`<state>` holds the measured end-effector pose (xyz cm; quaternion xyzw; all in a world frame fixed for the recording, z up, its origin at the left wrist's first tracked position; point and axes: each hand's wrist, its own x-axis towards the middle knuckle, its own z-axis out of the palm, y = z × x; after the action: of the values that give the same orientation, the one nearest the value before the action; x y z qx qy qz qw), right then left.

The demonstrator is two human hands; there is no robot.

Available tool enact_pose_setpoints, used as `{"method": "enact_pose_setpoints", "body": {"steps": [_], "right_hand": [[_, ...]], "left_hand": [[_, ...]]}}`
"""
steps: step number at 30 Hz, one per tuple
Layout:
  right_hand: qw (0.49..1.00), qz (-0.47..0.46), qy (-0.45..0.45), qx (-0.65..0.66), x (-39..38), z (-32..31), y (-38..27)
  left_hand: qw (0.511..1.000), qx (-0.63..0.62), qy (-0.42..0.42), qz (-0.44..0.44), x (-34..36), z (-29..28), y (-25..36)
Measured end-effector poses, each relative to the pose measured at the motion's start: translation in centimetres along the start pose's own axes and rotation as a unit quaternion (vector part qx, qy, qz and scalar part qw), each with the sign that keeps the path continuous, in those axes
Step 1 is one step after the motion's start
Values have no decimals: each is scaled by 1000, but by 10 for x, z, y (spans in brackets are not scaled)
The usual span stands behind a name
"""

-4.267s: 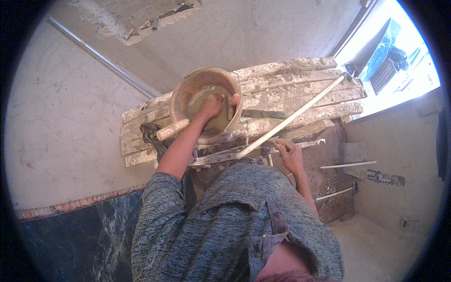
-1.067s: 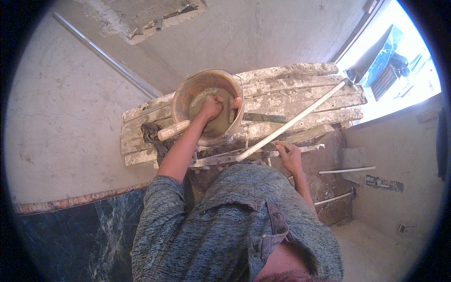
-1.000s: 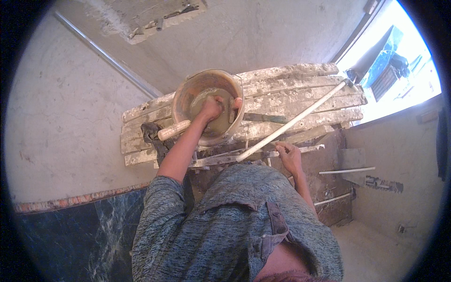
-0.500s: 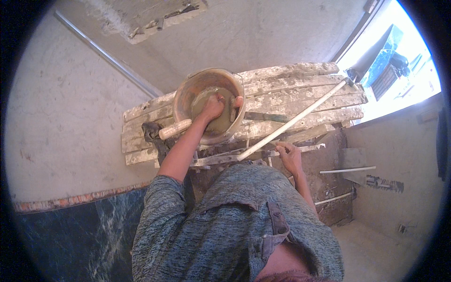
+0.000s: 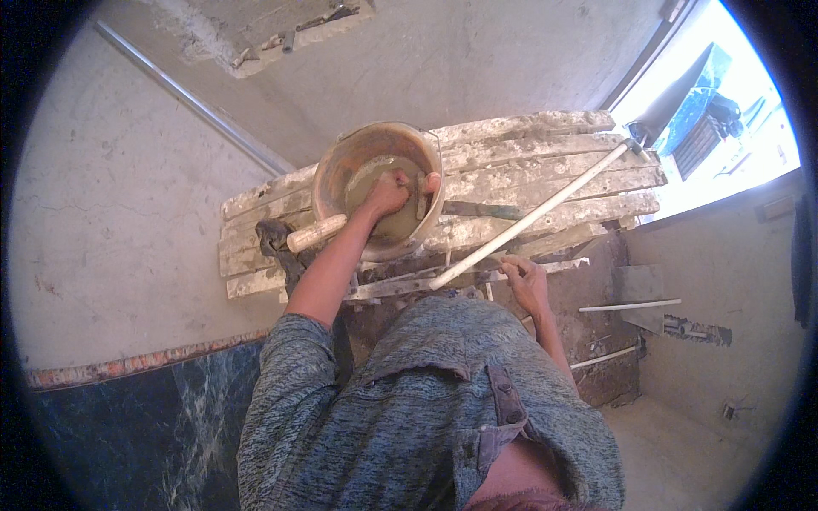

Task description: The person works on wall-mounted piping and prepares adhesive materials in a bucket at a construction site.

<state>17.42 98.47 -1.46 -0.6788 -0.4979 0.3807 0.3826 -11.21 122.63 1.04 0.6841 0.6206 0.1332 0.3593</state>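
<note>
My left hand [image 5: 388,192] is down inside a worn bucket [image 5: 331,175] of wet grey mix [image 5: 396,223], fingers closed; what they hold is hidden. Just right of it, a tool with an orange handle [image 5: 431,183] stands at the bucket's inner wall. A pale wooden handle [image 5: 313,234] lies over dark cloth [image 5: 274,241] at the bucket's lower left. My right hand [image 5: 525,281] is at the near edge of the plank platform [image 5: 537,159], fingers curled at a narrow strip; whether they grip it is unclear. A long white pipe [image 5: 537,209] slants across the planks, above that hand.
A metal rod [image 5: 187,98] runs along the left wall, above dark marble cladding [image 5: 128,426]. A dark-handled tool [image 5: 481,209] lies on the planks. Short white pipes [image 5: 630,305] are at the lower right, by a chased wall [image 5: 707,255]. A bright opening [image 5: 750,145] is at upper right.
Compared with the earlier frames, the view has shifted slightly. My left hand stays in the bucket with only small movements; my right hand keeps the same place.
</note>
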Motion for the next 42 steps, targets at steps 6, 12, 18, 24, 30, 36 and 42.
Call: {"method": "enact_pose_setpoints", "body": {"steps": [6, 12, 18, 24, 30, 36, 42], "right_hand": [[1000, 22, -4, 0, 0, 1, -1], [1000, 11, 8, 2, 2, 3, 5], [1000, 16, 2, 13, 3, 2, 3], [999, 30, -4, 19, 4, 0, 3], [999, 24, -8, 20, 5, 1, 6], [1000, -9, -7, -8, 8, 0, 17], [1000, 26, -11, 3, 7, -2, 8]], "left_hand": [[998, 2, 32, 48, 1, 1, -5], [998, -33, 45, 0, 0, -2, -2], [998, -30, 51, 17, 0, -3, 2], [994, -59, 74, 50, 7, 4, -6], [992, -64, 67, 85, 11, 8, -17], [996, -21, 67, 61, 6, 4, -10], [997, -28, 53, 39, 7, 1, -7]]}}
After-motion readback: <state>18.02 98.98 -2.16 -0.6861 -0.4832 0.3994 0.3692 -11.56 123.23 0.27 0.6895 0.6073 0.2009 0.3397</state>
